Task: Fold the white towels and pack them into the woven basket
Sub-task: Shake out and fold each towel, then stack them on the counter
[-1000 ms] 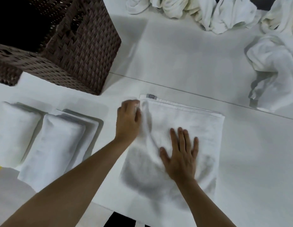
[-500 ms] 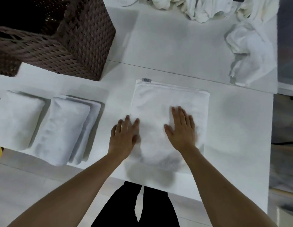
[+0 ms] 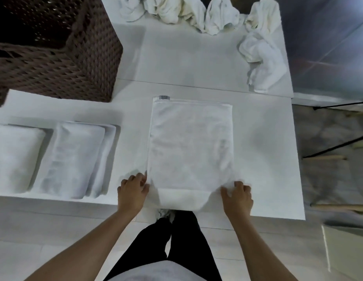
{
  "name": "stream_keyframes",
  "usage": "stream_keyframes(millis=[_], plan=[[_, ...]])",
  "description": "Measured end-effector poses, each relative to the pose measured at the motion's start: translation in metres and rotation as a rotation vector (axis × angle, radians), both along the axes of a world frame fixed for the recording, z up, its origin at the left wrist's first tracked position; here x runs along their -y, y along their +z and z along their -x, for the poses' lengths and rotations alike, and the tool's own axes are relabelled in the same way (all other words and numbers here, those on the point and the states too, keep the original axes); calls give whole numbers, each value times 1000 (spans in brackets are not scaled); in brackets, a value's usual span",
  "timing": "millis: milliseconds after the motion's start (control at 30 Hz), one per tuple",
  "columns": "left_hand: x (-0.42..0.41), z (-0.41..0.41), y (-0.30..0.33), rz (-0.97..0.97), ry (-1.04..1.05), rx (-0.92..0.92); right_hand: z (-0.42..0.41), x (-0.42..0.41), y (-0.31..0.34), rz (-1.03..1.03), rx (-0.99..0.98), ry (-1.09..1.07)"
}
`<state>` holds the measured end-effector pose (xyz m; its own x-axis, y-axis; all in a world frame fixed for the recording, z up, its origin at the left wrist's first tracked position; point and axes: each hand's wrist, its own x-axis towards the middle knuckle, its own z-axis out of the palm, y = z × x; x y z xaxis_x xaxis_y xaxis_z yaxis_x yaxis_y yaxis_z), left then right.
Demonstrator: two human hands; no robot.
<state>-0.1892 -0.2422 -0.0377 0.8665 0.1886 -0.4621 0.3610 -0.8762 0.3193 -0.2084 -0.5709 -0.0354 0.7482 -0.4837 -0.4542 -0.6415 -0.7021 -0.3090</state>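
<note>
Two hands hold the near corners of one towel (image 3: 189, 147), which lies flat on the white surface (image 3: 264, 151) as a smooth rectangle, its long side running from 6 to 12 o'clock, a small grey label at its far left corner and its near edge just over the surface's lip. Left hand (image 3: 132, 192) has its fingers (image 3: 140, 178) curled on the corner at 7 o'clock; right hand (image 3: 238, 196) pinches the corner at 5 o'clock, fingers bent round the cloth. At 9 o'clock lie two folded towels (image 3: 74, 157) side by side, plump and oblong. Brown basket (image 3: 61, 63) stands at 10 o'clock, its inside dark. Crumpled towels (image 3: 201, 13) heap along the far edge from 12 to 2 o'clock.
</note>
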Motion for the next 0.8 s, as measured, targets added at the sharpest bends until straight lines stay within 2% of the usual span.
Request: stream_keyframes(millis=[167, 400, 600, 800], plan=[[-9, 5, 7, 323, 225, -75, 11, -6, 16, -289, 125, -200], [-17, 19, 35, 445, 364, -130, 31, -6, 31, -476, 169, -460], [-9, 19, 69, 775, 600, -31, 26, 9, 62, -734, 320, -610], [0, -22, 108, 971, 764, 22, -35, 20, 95, -922, 391, -633]])
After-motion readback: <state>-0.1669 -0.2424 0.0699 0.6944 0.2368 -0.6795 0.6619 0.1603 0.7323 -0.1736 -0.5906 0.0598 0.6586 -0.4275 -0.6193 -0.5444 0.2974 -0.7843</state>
